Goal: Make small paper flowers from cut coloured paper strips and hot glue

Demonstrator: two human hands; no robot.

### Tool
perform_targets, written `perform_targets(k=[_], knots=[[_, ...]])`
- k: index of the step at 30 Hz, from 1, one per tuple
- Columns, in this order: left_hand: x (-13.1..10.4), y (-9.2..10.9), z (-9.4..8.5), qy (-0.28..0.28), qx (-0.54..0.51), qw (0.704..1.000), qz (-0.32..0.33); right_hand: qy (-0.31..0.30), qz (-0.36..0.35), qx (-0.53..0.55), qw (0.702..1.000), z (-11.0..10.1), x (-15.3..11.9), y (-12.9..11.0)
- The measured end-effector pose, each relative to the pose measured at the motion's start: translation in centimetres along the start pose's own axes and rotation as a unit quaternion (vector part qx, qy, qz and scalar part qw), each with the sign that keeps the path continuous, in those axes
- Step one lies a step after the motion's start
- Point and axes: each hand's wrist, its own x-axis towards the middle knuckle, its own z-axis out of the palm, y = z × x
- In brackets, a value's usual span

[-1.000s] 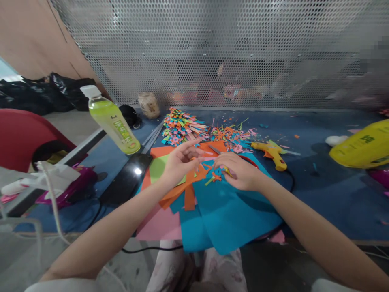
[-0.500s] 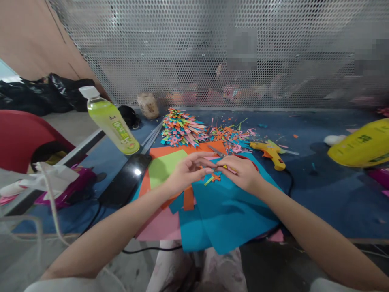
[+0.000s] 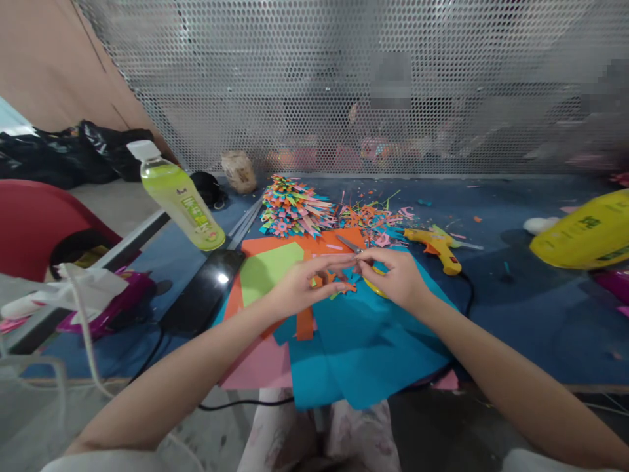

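My left hand is over the coloured paper, its fingers stretched out and the thumb apart. Its fingertips meet those of my right hand, which is closed in a pinch; whatever it pinches is too small to make out. Scissors lie with their blades pointing away to the left; a yellow loop shows below my right hand, which covers part of them. Small orange paper cuttings lie between my hands. An orange paper strip lies below my left hand on blue sheets.
A cone of folded coloured paper stands behind, beside paper scraps. A yellow glue gun lies right. Left are a drink bottle and a black phone-like slab. A yellow bottle is far right. Perforated metal closes the back.
My right hand has shifted slightly up and turned, so more of the yellow loop shows and the red part is hidden. My left fingers have straightened and the thumb has moved away from them.
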Motion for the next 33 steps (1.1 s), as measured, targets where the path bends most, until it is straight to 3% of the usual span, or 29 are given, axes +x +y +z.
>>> perform_targets(k=[6, 13, 20, 26, 29, 33], knots=[[-0.1, 0.1, 0.0, -0.003, 0.008, 1.000, -0.002, 0.009, 0.010, -0.011, 1.000, -0.1, 0.0, -0.1], [-0.2, -0.8, 0.0, 0.056, -0.077, 0.995, -0.013, 0.045, 0.060, 0.010, 0.997, -0.7, 0.3, -0.1], [0.0, -0.8, 0.9, 0.152, 0.002, 0.987, 0.060, -0.040, 0.050, 0.078, 0.995, 0.4, -0.1, -0.7], [-0.3, -0.9, 1.6, 0.181, 0.005, 0.983, 0.027, -0.092, 0.067, 0.142, 0.983, 0.7, -0.4, -1.6], [-0.3, -1.0, 1.6, 0.196, 0.010, 0.980, 0.020, -0.110, 0.108, 0.218, 0.964, 0.9, -0.4, -1.6], [-0.4, -1.2, 1.3, 0.221, 0.054, 0.974, 0.022, -0.149, 0.203, 0.376, 0.892, 1.2, -0.2, -1.3]])
